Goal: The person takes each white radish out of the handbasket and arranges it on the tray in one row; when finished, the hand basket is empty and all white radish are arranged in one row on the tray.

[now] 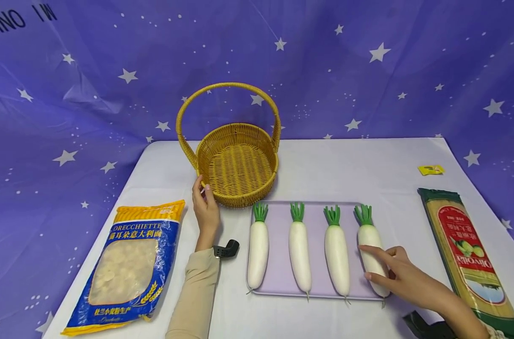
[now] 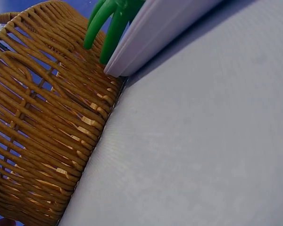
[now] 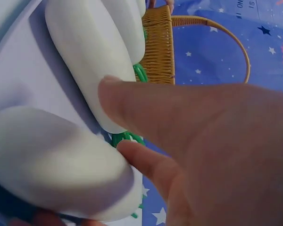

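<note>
A woven wicker basket (image 1: 240,195) with a tall handle stands at the back of the table. At its left front rim, my left hand (image 1: 207,214) holds on with thumb and fingers; in the left wrist view the basket's side (image 2: 42,122) fills the left, with only a fingertip at the lower corner. Several white radishes with green tops lie side by side on a lilac tray (image 1: 278,249). Over the rightmost radish (image 1: 369,235) reaches my right hand (image 1: 409,278), thumb and index finger extended across it. The right wrist view shows that radish (image 3: 61,165) between spread fingers.
A blue and yellow bag of orecchiette (image 1: 125,268) lies at the left. On the right are a long pack of pasta (image 1: 469,254) and a small yellow sachet (image 1: 431,170). The tray's back left corner is close to the basket. A purple starry cloth (image 1: 324,84) hangs behind.
</note>
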Action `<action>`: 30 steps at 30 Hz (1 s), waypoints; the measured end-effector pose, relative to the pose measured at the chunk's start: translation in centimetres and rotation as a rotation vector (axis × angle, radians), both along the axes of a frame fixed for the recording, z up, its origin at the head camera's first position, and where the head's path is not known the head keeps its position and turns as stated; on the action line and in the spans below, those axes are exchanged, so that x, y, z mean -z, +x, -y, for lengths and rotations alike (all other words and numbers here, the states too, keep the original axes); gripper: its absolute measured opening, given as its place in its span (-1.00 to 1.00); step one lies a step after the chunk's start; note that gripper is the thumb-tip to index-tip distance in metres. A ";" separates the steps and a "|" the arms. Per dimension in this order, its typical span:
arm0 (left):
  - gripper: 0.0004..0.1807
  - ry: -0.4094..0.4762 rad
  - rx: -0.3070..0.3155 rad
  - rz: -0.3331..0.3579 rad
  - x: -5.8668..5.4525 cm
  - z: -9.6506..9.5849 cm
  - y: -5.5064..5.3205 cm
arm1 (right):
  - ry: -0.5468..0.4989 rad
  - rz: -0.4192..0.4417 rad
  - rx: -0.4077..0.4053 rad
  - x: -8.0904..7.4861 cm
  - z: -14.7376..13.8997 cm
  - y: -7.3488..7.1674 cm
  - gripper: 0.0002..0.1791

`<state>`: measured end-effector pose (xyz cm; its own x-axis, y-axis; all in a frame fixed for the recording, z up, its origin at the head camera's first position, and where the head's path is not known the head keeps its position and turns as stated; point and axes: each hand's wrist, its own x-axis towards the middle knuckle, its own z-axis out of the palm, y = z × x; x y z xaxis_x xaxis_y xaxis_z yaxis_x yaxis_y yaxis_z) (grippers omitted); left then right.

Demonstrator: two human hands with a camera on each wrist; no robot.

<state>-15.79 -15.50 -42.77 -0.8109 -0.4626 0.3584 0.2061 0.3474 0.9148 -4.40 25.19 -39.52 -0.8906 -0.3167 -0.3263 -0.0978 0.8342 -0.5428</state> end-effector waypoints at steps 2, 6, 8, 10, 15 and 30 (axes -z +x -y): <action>-0.57 0.000 -0.006 -0.001 0.0 0.1 0.0 | 0.018 -0.021 0.000 -0.1 -0.1 0.0 -0.32; -0.57 -0.005 -0.008 0.002 -0.1 0.1 0.0 | 0.025 -0.012 0.019 -0.4 -0.2 0.1 -0.32; -0.57 -0.004 -0.006 0.005 -0.1 0.1 0.0 | 0.017 0.006 0.029 -0.4 -0.3 0.1 -0.31; -0.57 0.000 0.000 0.009 -0.1 0.1 0.0 | 0.013 0.029 0.042 -0.3 -0.3 0.1 -0.30; -0.56 -0.002 0.003 0.002 1.2 0.6 -0.7 | 0.040 0.037 0.030 -0.3 -0.5 0.4 -0.28; -0.54 -0.159 -0.052 0.097 1.2 1.9 -0.9 | 0.077 -0.383 0.019 -3.4 0.6 -1.2 -0.18</action>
